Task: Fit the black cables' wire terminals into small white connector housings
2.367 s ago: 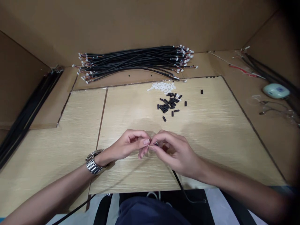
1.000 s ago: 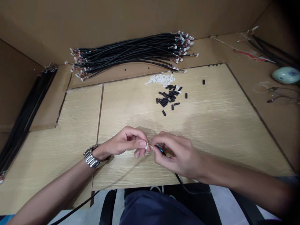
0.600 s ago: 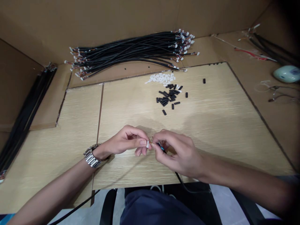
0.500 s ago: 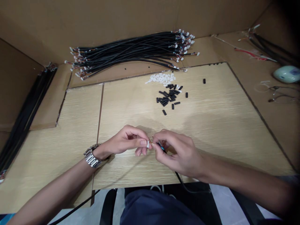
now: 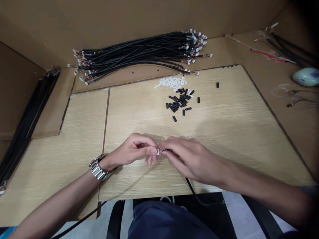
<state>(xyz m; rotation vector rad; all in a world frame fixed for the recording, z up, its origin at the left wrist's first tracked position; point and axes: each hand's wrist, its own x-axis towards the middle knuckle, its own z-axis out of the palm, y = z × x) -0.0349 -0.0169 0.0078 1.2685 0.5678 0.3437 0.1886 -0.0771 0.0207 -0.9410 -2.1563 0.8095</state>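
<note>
My left hand (image 5: 139,148) pinches a small white connector (image 5: 158,152) between thumb and forefinger. A watch with a metal band sits on that wrist. Close against it on the right, my right hand (image 5: 188,156) has its thumb and forefinger closed on the thin coloured wires (image 5: 160,150) that run into the connector. Most of the wires are hidden behind the right fingers. The black cable (image 5: 190,186) comes out below my right hand and hangs over the table's front edge.
Loose white connectors (image 5: 171,82) and short black sleeves (image 5: 183,99) lie beyond my hands. A bundle of black cables (image 5: 134,54) with white ends rests at the back, another cable bundle (image 5: 30,116) at the left. Tweezers (image 5: 299,93) and a pale rounded object (image 5: 306,77) are at the right.
My right fingers have closed further over the wires, and the hand has turned so that the blue and black part it showed is now covered. The left hand is almost unmoved.
</note>
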